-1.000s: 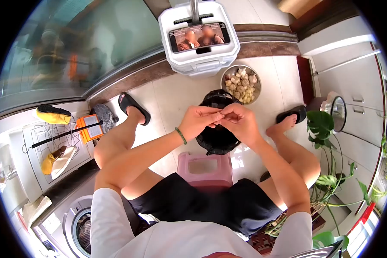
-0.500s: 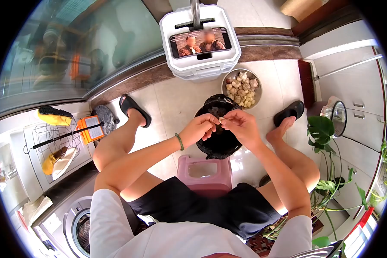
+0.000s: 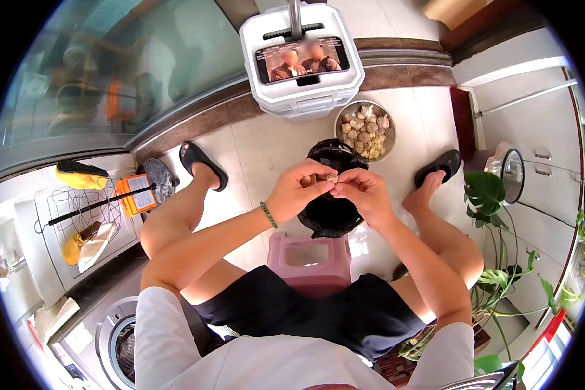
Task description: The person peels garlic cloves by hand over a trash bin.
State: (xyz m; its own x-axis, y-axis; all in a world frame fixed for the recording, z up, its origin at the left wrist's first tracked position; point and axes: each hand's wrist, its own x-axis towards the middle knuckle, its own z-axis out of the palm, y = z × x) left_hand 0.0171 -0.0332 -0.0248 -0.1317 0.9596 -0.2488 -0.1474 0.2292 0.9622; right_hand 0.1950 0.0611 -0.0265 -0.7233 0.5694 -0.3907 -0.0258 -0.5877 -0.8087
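My left hand, with a green bead bracelet at its wrist, pinches a small pale garlic clove between thumb and fingertips. From the other side, my right hand has its thumb and fingers closed on the same clove. Both hands hover over a bin lined with a black plastic bag, whose inside is dark. Beyond the bin, a round metal bowl on the floor holds garlic bulbs and loose cloves.
A phone playing video rests on a white lidded box ahead. Between my knees stands a pink plastic stool. Potted leafy plants and cabinets are to the right; a washing machine sits lower left.
My left hand's fingers have opened out and re-gripped, thumb now stretched toward the clove. The clove shows more clearly between the fingertips. My right hand has shifted slightly.
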